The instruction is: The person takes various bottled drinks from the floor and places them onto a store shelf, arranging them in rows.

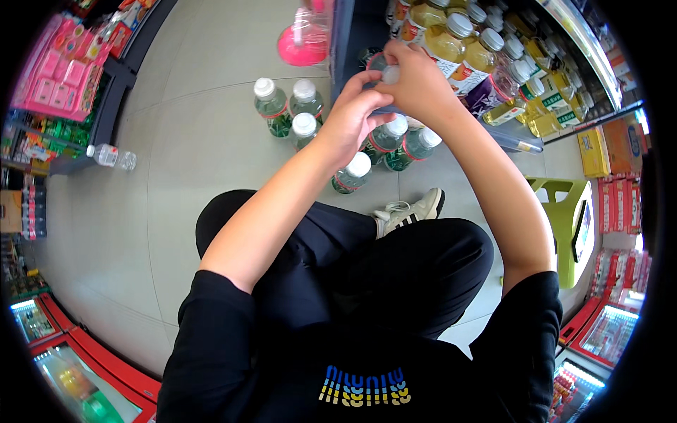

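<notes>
Grey tiled floor [106,233] made up the largest area of the scene. At its upper right stood a display shelf [341,60], its lower tier stocked in rows with yellow-drink bottles [446,44] back from the front edge. Red-framed coolers [99,356] occupied the floor's lower corners. A side rack [121,79] with pink packs lined the upper-left edge, and a green stool [563,185] was positioned toward the right edge.

The person sat or crouched low in black trousers [430,271], one pale shoe [422,206] showing between the knees and the shelf. A clear container with a bright pink base [300,49] stood just beside the shelf's left side.

Both bare hands were at the shelf's front-left corner. The right hand [417,79] had its fingers closed about the top of a capped bottle [390,74] at that corner — its body was mostly hidden. The left hand [345,116] was bent toward the same bottle, thumb and fingers curved; whether they gripped it could not be told.

Six green-labelled bottles [271,106] stood upright on the floor near that corner — three left of it, three before the front edge. All had white caps [264,87].
</notes>
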Demonstrator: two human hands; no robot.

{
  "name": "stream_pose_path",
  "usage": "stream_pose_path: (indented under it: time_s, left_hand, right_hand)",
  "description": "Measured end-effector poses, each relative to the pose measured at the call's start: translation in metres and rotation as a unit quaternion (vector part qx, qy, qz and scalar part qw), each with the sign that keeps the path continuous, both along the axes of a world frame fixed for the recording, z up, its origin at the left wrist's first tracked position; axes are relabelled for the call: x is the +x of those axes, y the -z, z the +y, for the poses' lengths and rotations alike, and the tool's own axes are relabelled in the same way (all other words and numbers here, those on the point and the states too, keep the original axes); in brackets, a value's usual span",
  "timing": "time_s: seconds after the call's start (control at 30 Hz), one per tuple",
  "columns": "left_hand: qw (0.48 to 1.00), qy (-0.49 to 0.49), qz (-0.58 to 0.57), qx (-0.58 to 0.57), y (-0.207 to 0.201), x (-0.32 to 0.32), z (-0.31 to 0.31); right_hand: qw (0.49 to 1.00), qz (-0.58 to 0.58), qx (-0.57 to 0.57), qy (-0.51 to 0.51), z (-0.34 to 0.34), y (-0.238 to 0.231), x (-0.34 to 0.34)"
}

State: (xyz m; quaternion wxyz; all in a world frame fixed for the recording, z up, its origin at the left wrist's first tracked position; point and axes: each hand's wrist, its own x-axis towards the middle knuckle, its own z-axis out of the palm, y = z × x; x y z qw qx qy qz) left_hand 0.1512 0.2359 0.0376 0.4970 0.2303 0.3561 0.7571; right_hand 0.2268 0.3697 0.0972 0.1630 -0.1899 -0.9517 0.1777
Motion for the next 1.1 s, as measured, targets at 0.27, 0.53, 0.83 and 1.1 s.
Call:
stream_pose_path:
  time_s: [0.27, 0.53, 0.83, 1.1]
  left_hand:
    - [0.995, 0.041, -0.07, 0.065, -0.012, 0.022, -0.018]
    - [0.928, 0.191, -0.2, 0.248, -0.086, 0.086, -0.072]
    - [0.96, 0.018, 0.009, 0.279, -0.131, 0.117, -0.136]
    - [0.955, -0.073, -0.174, 0.227, -0.134, 0.035, -0.133]
  right_hand:
    - [0.998, 0.019, 0.051, 0.027, -0.032, -0.019, 0.025]
    - [0.998, 0.035, 0.034, 0.045, -0.081, -0.125, 0.1]
    - [0.989, 0.084, -0.099, -0.064, -0.118, -0.16, 0.084]
    - [0.971, -0.038, -0.166, -0.17, -0.108, -0.124, -0.041]
